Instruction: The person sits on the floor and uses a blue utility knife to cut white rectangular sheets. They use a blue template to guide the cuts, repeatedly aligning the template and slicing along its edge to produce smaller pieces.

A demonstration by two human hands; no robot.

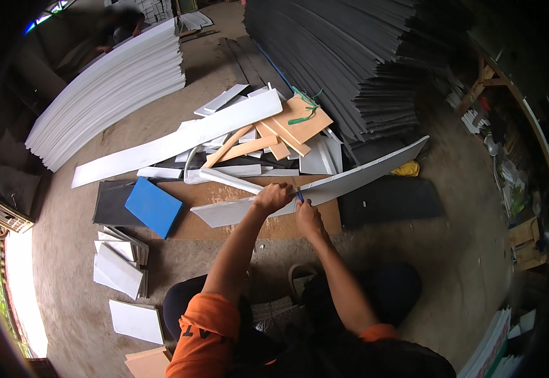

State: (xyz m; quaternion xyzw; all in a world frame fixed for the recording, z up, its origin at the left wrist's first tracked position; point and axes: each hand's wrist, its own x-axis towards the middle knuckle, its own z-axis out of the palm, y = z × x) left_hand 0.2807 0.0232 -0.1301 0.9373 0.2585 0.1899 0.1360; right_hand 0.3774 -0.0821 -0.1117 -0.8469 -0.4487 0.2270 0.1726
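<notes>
A long white foam-like strip (366, 171) stands on its edge in front of me, curving up toward the right. My left hand (275, 198) is closed over the strip's upper edge near its middle. Just to the right, my right hand (310, 218) is closed around a small blue-handled tool (299, 196), probably a cutter. The tool's tip meets the strip's edge beside my left fingers; its blade is too small to make out. Below the strip lies a brown board (224, 196), and a blue rectangular block (153, 208) rests partly on its left end.
Beyond the strip is a heap of white and tan offcuts (249, 146) under a long white plank (180, 142). Stacked white sheets (111, 88) stand far left, dark sheets (331, 57) far right. Cut white pieces (118, 268) sit at my left. Another person's hand (138, 29) shows far left.
</notes>
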